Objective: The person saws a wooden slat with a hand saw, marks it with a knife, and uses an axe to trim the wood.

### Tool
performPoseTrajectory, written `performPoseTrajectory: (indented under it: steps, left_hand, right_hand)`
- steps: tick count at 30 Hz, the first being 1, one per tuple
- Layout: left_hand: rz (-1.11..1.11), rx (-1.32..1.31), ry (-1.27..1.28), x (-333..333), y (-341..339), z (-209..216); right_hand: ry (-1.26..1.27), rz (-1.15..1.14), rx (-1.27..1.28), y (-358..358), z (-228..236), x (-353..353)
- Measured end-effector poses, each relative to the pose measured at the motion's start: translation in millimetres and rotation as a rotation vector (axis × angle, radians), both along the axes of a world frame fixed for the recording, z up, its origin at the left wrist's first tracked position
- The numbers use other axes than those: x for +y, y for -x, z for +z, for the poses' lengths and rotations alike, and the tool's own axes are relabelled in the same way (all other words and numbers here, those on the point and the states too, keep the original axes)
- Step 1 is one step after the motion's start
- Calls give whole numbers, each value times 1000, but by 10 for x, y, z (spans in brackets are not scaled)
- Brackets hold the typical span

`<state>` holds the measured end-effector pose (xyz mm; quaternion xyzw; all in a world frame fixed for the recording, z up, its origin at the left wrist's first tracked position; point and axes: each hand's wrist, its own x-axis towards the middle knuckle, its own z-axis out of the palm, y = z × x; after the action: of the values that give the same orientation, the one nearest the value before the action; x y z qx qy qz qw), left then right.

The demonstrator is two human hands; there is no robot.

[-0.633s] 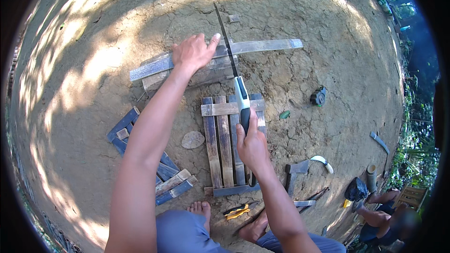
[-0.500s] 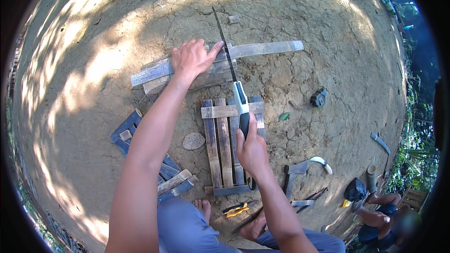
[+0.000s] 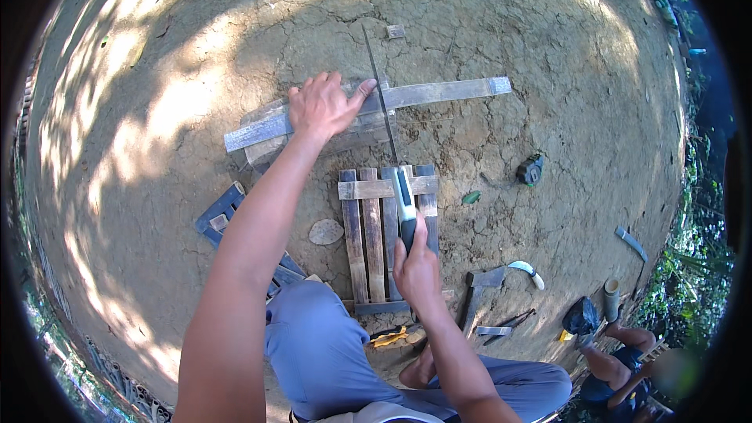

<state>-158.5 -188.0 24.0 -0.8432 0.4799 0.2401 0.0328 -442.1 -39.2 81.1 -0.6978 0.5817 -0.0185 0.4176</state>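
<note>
A long greyish bamboo slat (image 3: 439, 92) lies across a wooden block (image 3: 266, 153) on the ground. My left hand (image 3: 323, 106) grips the slat from above and presses it against the block, its thumb beside the saw blade. In my right hand (image 3: 417, 272) is the handle of a handsaw (image 3: 405, 196), pale with dark grip parts. Its thin blade crosses the slat just right of my left thumb, pointing away from me. Below the saw rests a small slatted bamboo panel (image 3: 370, 247), its crosspieces at both ends.
Another slatted piece (image 3: 219, 215) lies left, partly behind my forearm. To the right are a tape measure (image 3: 530, 170), a hatchet (image 3: 479, 290) and a sickle (image 3: 526, 272). Yellow-handled pliers (image 3: 388, 337) lie near my foot. A person (image 3: 627, 360) sits at lower right.
The saw and my right hand have drawn back toward me, so the blade crosses the slat nearer its tip. My left hand stays on the slat. The view has shifted slightly.
</note>
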Motion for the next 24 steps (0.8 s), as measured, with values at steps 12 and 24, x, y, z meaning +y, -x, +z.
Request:
performPoseTrajectory:
  steps: [12, 24]
  left_hand:
    - [-40, 48, -13, -48, 6, 36]
    - [-72, 37, -8, -33, -39, -46]
  right_hand:
    - [115, 29, -41, -105, 83, -124]
    - [24, -18, 21, -129, 116, -21]
